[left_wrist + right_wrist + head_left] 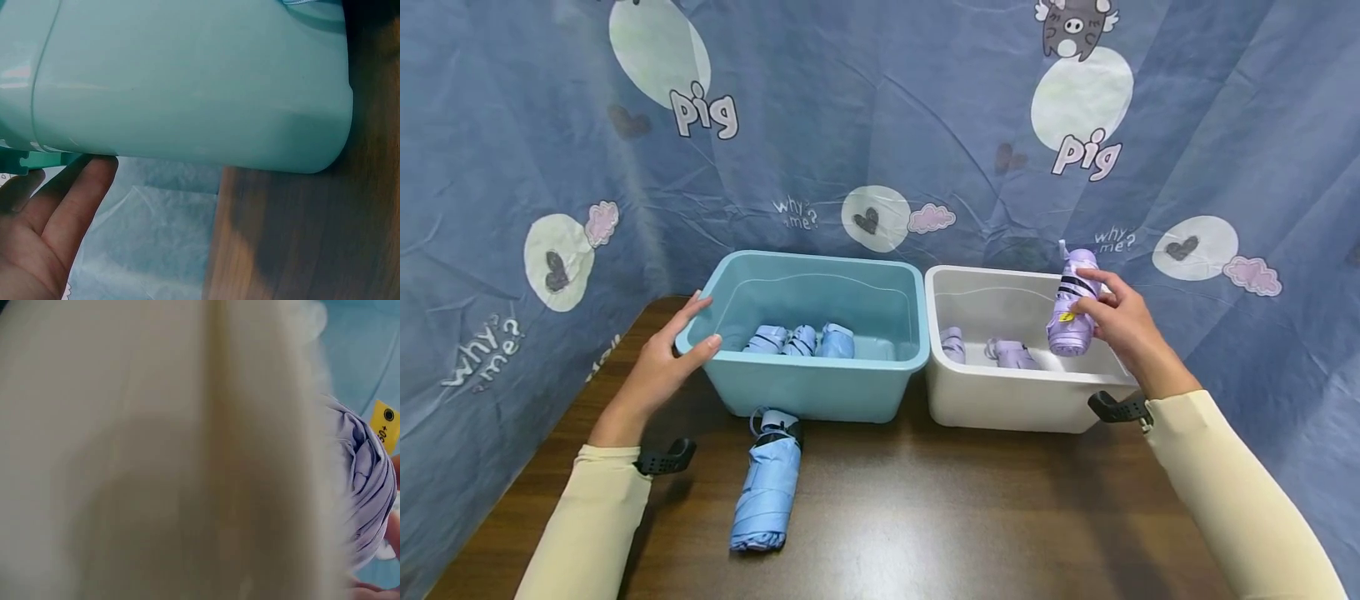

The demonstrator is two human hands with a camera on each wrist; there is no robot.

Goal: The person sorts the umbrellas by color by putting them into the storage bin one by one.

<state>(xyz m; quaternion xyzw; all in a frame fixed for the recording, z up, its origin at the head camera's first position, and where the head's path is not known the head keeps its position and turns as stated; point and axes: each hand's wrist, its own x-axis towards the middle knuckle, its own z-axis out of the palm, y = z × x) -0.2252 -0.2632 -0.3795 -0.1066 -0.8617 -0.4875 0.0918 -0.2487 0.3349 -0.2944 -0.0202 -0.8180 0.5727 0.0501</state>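
My right hand [1123,321] grips a folded lilac umbrella [1078,287] upright over the right part of the white bin [1037,400]. A yellow tag [385,428] shows on it in the right wrist view. Two more lilac umbrellas [1013,355] lie inside that bin. At the left end of the teal bin [805,392], my left hand [658,367] rests on the rim with its fingers extended. In the left wrist view, its fingers [78,203] are straight, their tips right under the rim. Several folded blue umbrellas [837,342] lie in the teal bin.
Another folded blue umbrella [767,487] lies on the brown wooden table [955,517], in front of the teal bin. Both bins stand side by side, their rims close together. A blue printed cloth [865,108] hangs behind them.
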